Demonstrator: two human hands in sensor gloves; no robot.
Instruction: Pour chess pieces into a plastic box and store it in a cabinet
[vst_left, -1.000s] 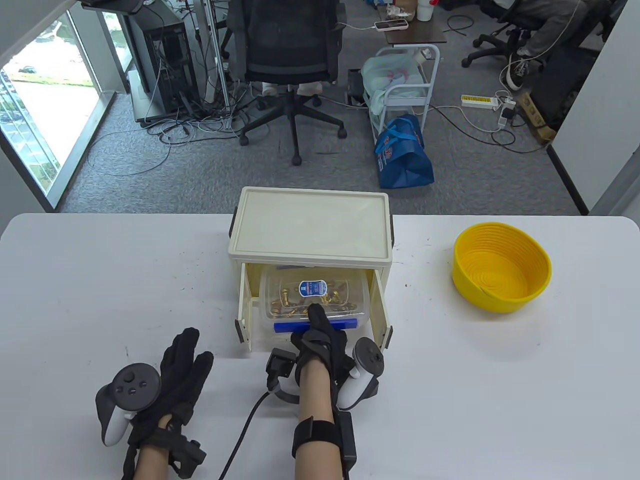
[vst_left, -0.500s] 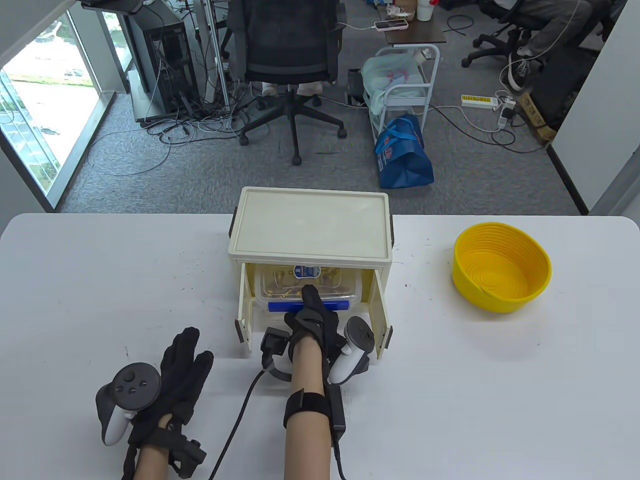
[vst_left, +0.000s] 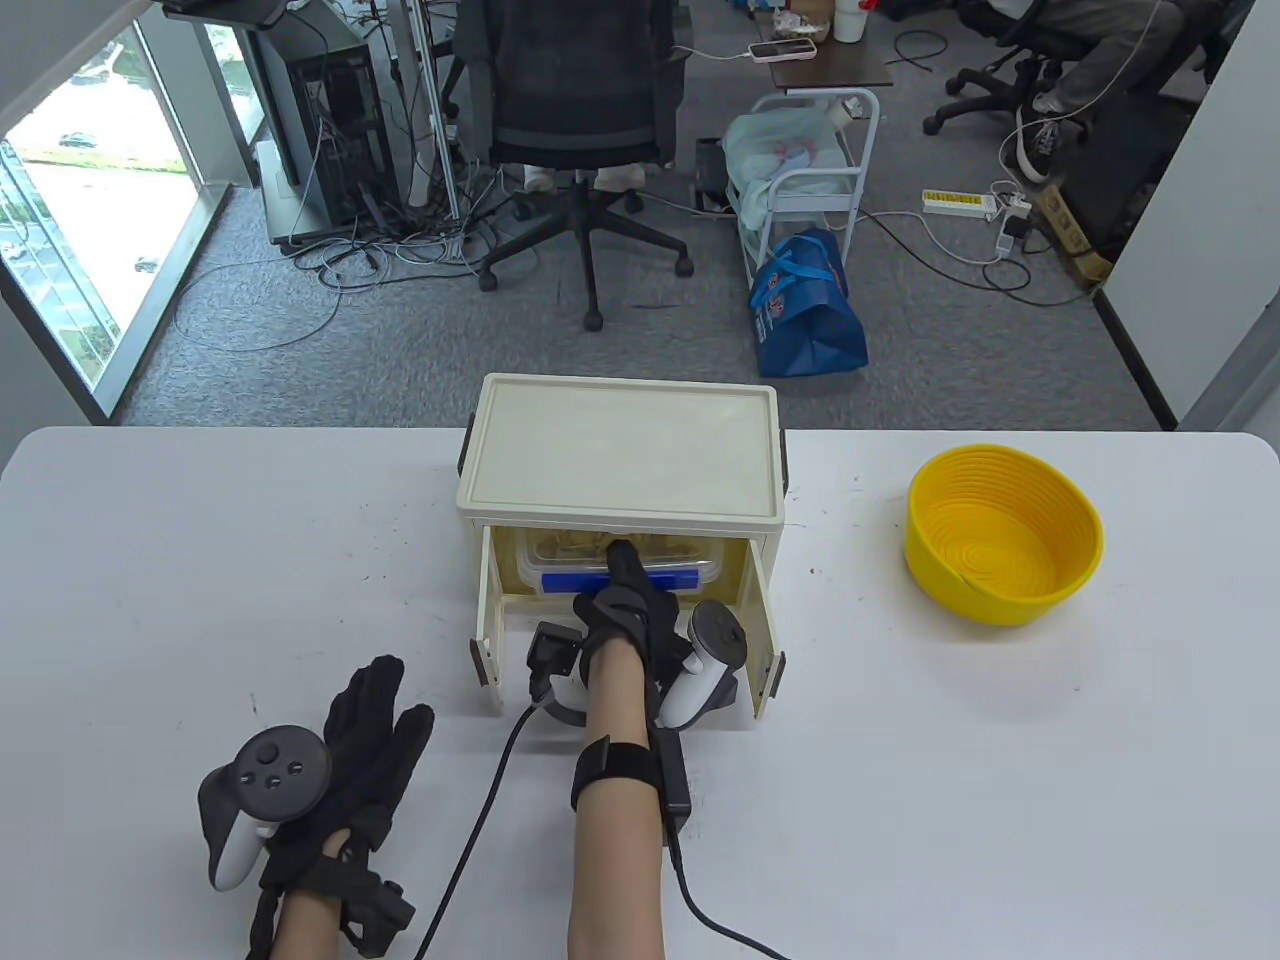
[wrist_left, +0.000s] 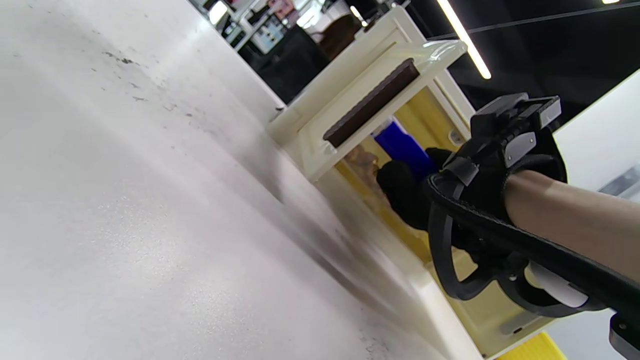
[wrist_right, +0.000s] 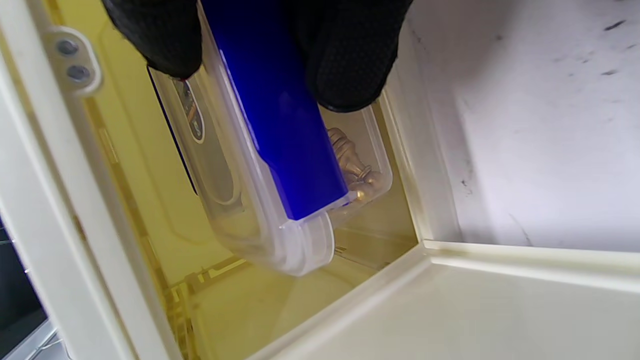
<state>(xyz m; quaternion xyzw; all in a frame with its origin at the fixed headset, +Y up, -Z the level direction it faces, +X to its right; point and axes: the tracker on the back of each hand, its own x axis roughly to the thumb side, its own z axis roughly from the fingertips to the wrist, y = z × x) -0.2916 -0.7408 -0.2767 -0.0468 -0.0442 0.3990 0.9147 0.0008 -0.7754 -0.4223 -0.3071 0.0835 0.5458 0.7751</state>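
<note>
While the right hand (vst_left: 632, 612) is gripping the plastic box (wrist_right: 260, 165) by its blue latch (wrist_right: 280, 125), fingers pinching the near end, the box is sitting mostly inside the cabinet (vst_left: 618, 462), gold chess pieces (wrist_right: 352, 162) showing through it. Pushing straight and level should be keeping it off the side walls. The left hand (vst_left: 350, 770) is resting flat on the table (vst_left: 200, 560), fingers spread.

Daylight enters from the window (vst_left: 70, 200) at the left edge of the table view, and this picture is bright and sharp. The table (wrist_left: 125, 225) is blurred in the left wrist view, where a ceiling light strip (wrist_left: 462, 40) glares. The right wrist view is sharp, with soft shadows.
</note>
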